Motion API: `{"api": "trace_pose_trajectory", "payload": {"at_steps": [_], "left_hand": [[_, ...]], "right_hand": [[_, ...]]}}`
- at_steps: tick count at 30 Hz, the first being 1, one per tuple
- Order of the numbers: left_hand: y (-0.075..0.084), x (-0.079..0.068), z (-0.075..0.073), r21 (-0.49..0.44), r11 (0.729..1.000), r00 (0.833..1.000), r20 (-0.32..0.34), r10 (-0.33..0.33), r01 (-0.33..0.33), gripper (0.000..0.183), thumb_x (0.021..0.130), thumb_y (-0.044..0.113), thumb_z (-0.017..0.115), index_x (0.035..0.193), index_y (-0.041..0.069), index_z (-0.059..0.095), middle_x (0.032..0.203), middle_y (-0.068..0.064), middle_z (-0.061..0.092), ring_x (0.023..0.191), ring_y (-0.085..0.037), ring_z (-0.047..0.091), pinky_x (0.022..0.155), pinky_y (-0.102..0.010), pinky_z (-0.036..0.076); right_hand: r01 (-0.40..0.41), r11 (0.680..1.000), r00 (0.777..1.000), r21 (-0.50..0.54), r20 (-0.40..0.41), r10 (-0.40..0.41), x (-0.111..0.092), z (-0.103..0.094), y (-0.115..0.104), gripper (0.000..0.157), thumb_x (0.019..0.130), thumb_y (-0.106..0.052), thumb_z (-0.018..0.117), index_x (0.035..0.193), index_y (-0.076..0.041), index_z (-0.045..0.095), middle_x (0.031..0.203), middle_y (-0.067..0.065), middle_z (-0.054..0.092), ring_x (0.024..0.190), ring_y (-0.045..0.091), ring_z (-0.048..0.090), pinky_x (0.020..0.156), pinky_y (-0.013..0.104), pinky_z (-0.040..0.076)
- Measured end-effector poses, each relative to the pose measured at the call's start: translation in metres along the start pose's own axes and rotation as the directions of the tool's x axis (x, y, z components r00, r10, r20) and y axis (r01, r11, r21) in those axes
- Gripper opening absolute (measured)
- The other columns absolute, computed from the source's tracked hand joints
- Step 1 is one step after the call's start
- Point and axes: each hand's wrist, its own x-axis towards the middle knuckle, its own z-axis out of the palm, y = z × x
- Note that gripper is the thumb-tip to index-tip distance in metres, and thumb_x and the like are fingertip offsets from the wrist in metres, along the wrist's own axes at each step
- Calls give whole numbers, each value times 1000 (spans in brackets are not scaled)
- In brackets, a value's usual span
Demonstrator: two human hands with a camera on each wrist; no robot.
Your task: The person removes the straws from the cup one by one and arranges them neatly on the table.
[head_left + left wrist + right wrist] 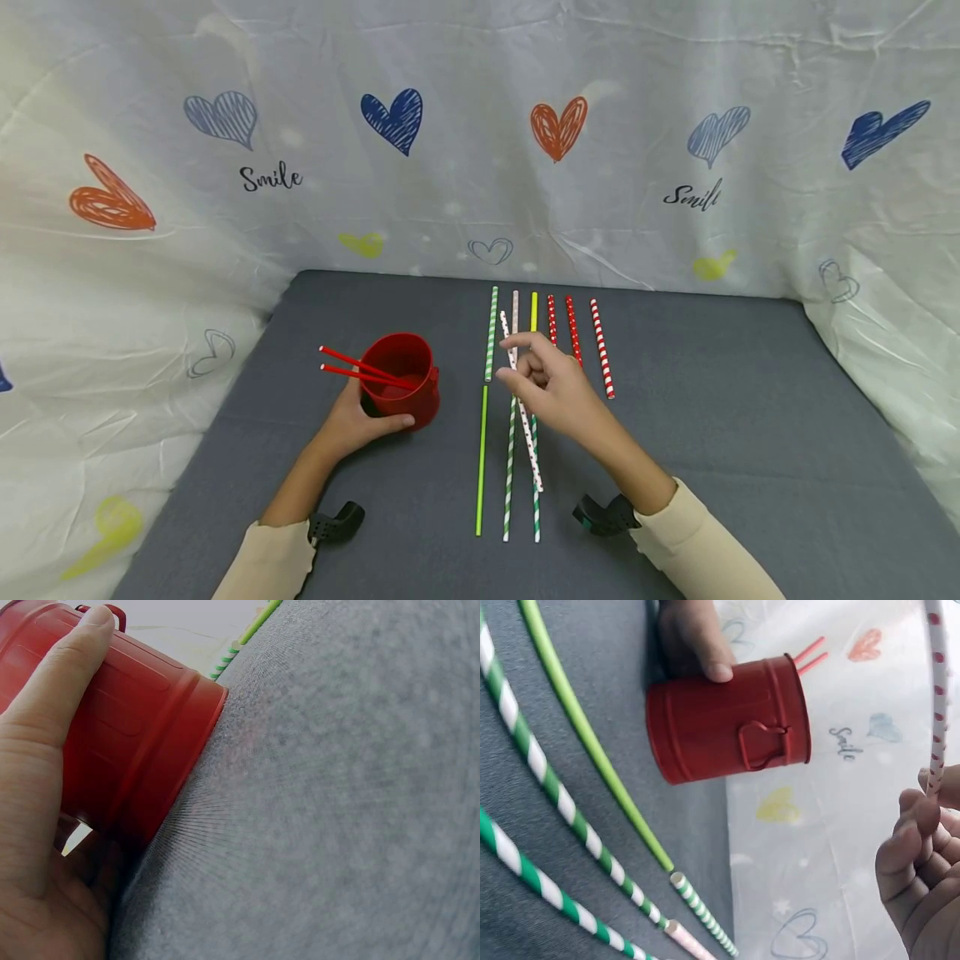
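Note:
My left hand [358, 423] grips a red cup [422, 407], with the thumb [64, 675] along its near side. The cup stands slightly tilted on the dark cloth, and a small wire handle [765, 746] shows on its side. Two red straws [348, 360] lean out over the cup's rim. Between thumb and fingers, my right hand [561, 390] pinches a white straw with red dots [939, 697]. In the head view this dotted straw [531, 446] passes above other straws, and the fingers hide part of it.
Around the right hand lie a lime green straw [482, 458], green-striped straws [510, 475], a pale pink straw [515, 304] and a yellow straw [534, 308]. Red dotted straws [572, 321] and a red-striped straw [602, 350] lie farther right. A white curtain [465, 50] hangs behind the table.

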Motion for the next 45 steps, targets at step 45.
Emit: {"api": "trace_pose_trajectory", "payload": {"at_steps": [45], "left_hand": [[5,0,1,7,1000,1000,-6,-9,9,93,74,3,87,150,4,34,144,-17,46,127,-21,44,103,-56,39]], "right_hand": [[-85,907,970,-413,174,170,-63,-13,57,15,90,-6,67,86,-17,57,61,-14,41,48,0,35,47,22,32]]}}
